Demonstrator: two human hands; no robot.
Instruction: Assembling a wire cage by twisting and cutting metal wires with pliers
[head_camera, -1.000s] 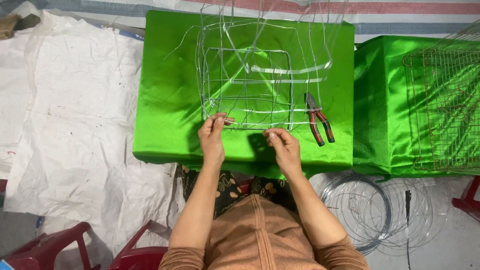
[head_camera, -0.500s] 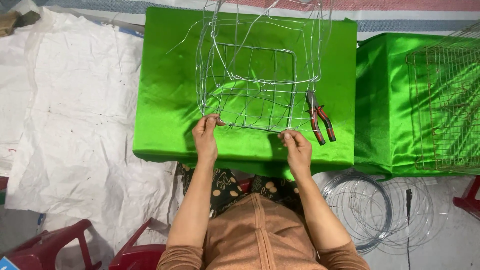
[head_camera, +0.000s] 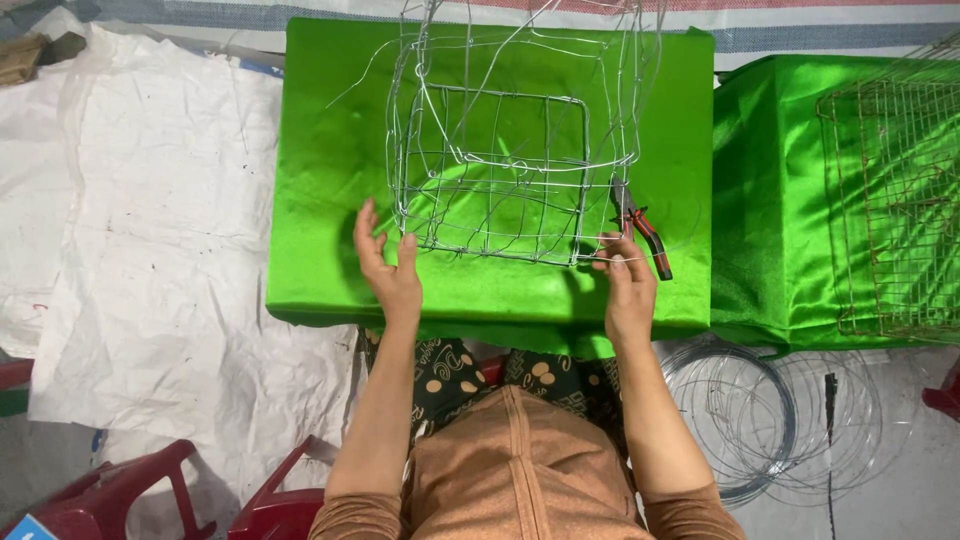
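A half-built cage of thin silver wire stands on a table covered in green cloth. It is a boxy grid with loose wire ends sticking up at the far side. My left hand is at the cage's near left corner, fingers spread, thumb against the bottom wire. My right hand pinches the near right corner of the wire cage. Red-handled pliers lie on the cloth just beyond my right fingers.
A second green-covered table at the right carries a rusty mesh cage. Coils of wire lie on the floor at my right. A white sheet covers the floor at the left, with red plastic chairs near my left side.
The wire cage has been turned and tipped up on the table. My hands moved apart to its near corners, and the left hand's fingers have spread.
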